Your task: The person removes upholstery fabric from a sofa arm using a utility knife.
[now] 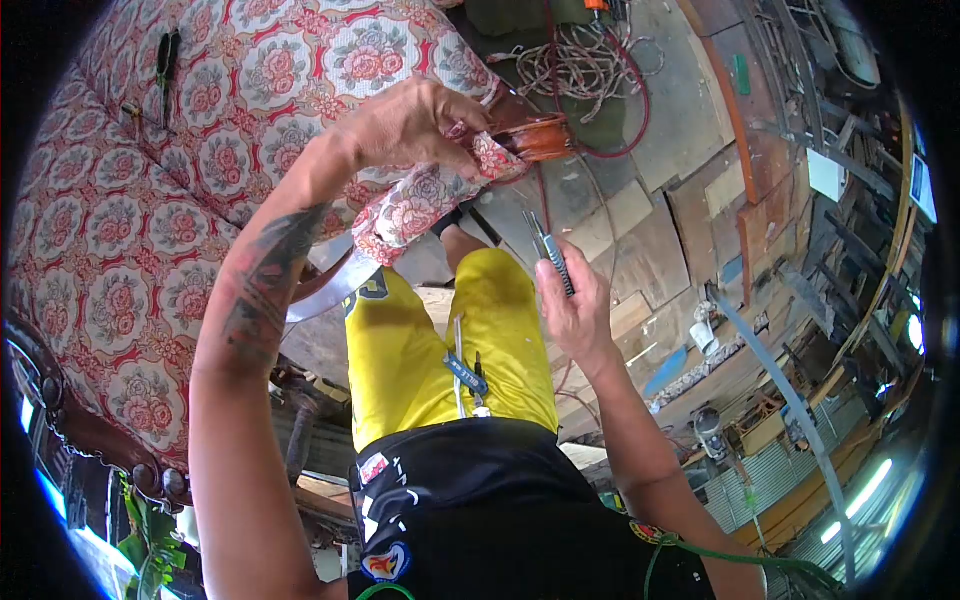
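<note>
My left hand (425, 125) is closed on a flap of floral fabric (410, 205), its thumb and fingers pinching the cloth near the carved wooden end (540, 137) of a sofa arm. The cloth covers the curved arm, and a pale curved strip (335, 288) shows below it. In my right hand (580, 305) is a slim tool (556, 262) with a ridged blue-grey handle and narrow metal prongs pointing up toward the sofa arm. It is held apart from the fabric.
The floral sofa (200, 210) fills the left side. Dark-handled pliers (166, 60) lie on it. Coiled rope (590, 70) and a red hose (640, 110) lie on the patchwork board floor (640, 240). Wooden pieces (780, 220) clutter the right side.
</note>
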`<action>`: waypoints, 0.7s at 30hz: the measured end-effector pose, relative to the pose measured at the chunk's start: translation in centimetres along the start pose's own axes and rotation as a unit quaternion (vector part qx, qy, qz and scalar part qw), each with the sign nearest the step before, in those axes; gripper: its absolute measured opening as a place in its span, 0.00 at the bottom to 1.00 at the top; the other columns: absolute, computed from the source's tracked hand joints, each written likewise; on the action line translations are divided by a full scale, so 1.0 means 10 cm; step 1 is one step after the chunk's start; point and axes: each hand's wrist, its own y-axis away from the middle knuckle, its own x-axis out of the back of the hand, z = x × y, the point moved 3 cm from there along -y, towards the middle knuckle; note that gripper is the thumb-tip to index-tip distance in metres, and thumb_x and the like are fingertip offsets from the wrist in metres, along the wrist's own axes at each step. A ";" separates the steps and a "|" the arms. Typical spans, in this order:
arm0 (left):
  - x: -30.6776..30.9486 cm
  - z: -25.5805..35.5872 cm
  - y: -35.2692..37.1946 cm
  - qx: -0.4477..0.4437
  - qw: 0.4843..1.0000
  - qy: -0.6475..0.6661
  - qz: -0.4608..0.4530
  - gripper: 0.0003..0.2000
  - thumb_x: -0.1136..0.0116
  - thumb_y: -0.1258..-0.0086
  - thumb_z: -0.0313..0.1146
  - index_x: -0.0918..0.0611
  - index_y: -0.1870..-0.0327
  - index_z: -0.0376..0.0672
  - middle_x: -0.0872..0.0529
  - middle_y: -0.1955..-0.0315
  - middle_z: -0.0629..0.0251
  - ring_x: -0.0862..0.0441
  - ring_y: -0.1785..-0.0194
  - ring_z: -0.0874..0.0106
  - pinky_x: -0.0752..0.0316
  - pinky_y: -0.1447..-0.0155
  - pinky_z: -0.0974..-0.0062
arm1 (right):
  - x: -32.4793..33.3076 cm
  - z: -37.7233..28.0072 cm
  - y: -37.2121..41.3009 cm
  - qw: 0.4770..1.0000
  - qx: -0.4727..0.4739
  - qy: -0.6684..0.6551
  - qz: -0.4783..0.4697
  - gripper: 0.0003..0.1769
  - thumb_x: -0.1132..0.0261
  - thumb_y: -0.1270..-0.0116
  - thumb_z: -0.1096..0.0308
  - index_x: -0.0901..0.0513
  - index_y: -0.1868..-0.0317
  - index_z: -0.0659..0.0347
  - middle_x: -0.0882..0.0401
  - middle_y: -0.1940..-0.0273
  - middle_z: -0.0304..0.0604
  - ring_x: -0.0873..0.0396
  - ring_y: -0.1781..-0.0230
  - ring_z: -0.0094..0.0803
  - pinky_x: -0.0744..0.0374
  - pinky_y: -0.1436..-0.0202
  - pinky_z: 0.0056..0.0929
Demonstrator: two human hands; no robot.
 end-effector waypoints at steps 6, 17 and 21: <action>0.06 -0.04 -0.11 -0.051 0.998 -0.045 -0.014 0.18 0.21 0.32 0.38 0.07 0.46 0.39 0.04 0.56 0.58 0.06 0.58 0.69 0.12 0.52 0.69 | -0.19 0.13 0.07 0.998 -0.031 -0.053 -0.011 0.18 0.39 0.16 0.63 0.20 0.38 0.69 0.16 0.67 0.51 0.15 0.72 0.39 0.21 0.67 0.38; 0.08 0.04 -0.30 -0.198 0.974 -0.106 0.001 0.09 0.21 0.34 0.34 0.08 0.60 0.40 0.09 0.71 0.64 0.12 0.65 0.70 0.19 0.58 0.68 | -0.50 -0.19 -0.26 0.989 0.052 0.127 0.053 0.17 0.42 0.14 0.66 0.21 0.35 0.69 0.13 0.51 0.64 0.13 0.53 0.63 0.17 0.51 0.51; 0.04 -0.10 -0.36 -0.178 0.984 -0.016 -0.029 0.11 0.20 0.34 0.35 0.09 0.61 0.37 0.12 0.73 0.68 0.15 0.67 0.75 0.21 0.61 0.71 | -0.57 -0.21 -0.32 0.973 0.064 0.204 0.085 0.17 0.42 0.14 0.64 0.20 0.39 0.69 0.13 0.58 0.65 0.13 0.59 0.65 0.18 0.56 0.54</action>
